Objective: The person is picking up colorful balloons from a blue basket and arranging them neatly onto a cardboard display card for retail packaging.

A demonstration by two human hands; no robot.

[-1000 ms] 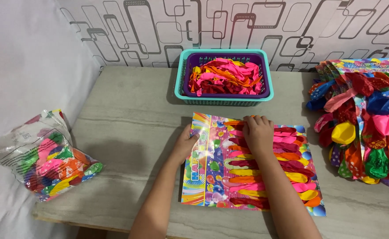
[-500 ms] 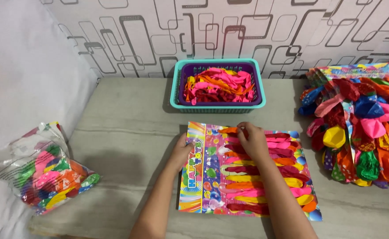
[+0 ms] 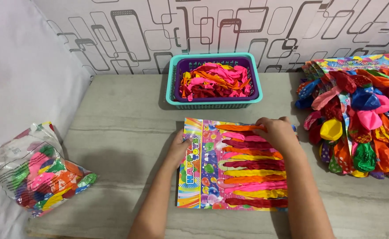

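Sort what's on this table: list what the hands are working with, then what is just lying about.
In hand:
- left hand steadying the colourful backing card
- right hand on the top long balloons fixed to it

Lying about:
- teal basket of loose balloons
- clear bag of balloons
- pile of filled balloon cards

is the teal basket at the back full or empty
Full: the teal basket holds a heap of pink, orange and red balloons up to its rim.

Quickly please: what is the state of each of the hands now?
Left hand: closed on the left edge of the colourful printed balloon card.
Right hand: fingers curled at the top orange long balloon on the card; a grip cannot be told.
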